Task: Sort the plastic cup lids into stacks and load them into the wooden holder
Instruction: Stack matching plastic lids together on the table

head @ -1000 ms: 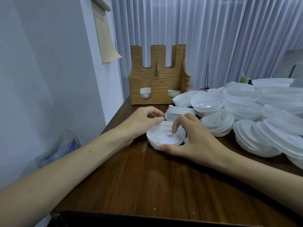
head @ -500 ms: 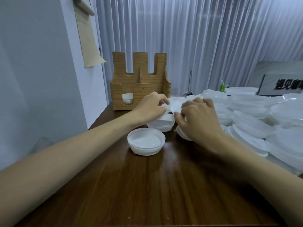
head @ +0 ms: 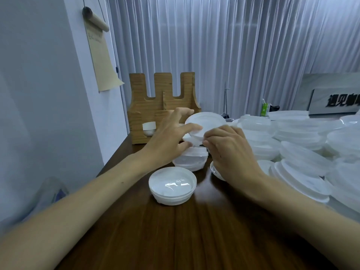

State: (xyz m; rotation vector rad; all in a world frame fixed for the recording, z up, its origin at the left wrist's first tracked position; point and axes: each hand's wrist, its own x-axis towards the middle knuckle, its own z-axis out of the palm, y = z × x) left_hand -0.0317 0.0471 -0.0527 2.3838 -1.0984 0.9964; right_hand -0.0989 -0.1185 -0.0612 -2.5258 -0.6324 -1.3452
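Note:
A small stack of white plastic lids (head: 204,125) is lifted above the table, tilted. My left hand (head: 171,139) grips its left rim with fingers and thumb, and my right hand (head: 229,151) pinches its right edge. Below them another stack of lids (head: 191,162) rests on the table. Nearer to me stands a neat stack of small lids (head: 172,185), rims up. The wooden holder (head: 155,106) stands at the back left, with a few small lids (head: 149,128) showing in its left slot.
A big heap of larger white lids (head: 303,149) covers the right side of the dark wooden table (head: 185,234). The wall is close on the left, curtains behind. A sign and a small green item stand at the far right.
Both hands left the near stack of small lids and reached to the pile behind it. They have since lifted a small stack of lids off that pile.

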